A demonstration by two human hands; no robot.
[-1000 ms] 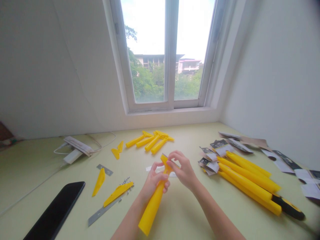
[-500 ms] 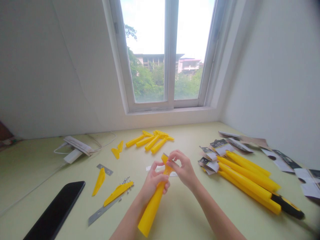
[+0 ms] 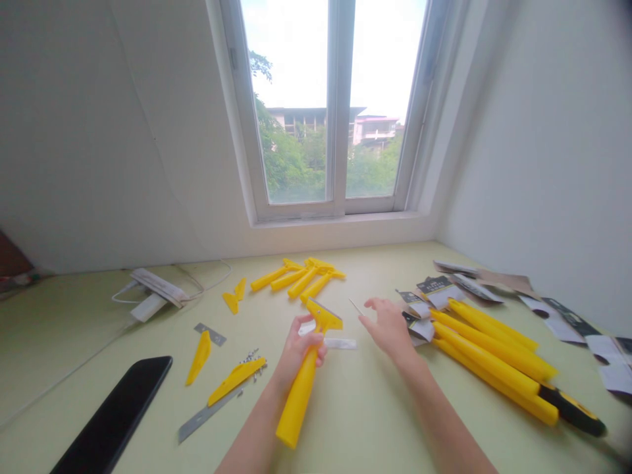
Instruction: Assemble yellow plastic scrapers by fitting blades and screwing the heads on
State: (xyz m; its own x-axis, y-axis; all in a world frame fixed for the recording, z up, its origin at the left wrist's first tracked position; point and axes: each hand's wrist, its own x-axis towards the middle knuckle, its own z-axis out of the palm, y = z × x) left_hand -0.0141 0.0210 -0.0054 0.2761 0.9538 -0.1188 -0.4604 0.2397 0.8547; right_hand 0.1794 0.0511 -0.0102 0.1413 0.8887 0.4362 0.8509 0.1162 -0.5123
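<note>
My left hand (image 3: pixel 301 349) is wrapped round the neck of a yellow scraper (image 3: pixel 299 401), its head pointing away from me and its handle slanting toward me. A grey edge shows along the scraper's head. To the right, my right hand (image 3: pixel 388 328) is apart from the scraper, and a thin metal rod (image 3: pixel 356 307) sticks out from its fingertips. What kind of rod it is, I cannot tell. Under and beside the scraper lies a clear, whitish strip (image 3: pixel 342 343), partly hidden by my left hand.
Several yellow scrapers (image 3: pixel 301 278) lie at the back. Left are yellow head pieces (image 3: pixel 198 359), blades (image 3: pixel 200 421), small screws (image 3: pixel 257 362), a black phone (image 3: pixel 113 418) and a power strip (image 3: pixel 157 288). Yellow handles (image 3: pixel 494 349) and card packaging (image 3: pixel 439 289) lie right.
My right hand has left the scraper's head and moved right, with the thin rod at its fingertips. The scraper has turned in my left hand, so its wide head now shows.
</note>
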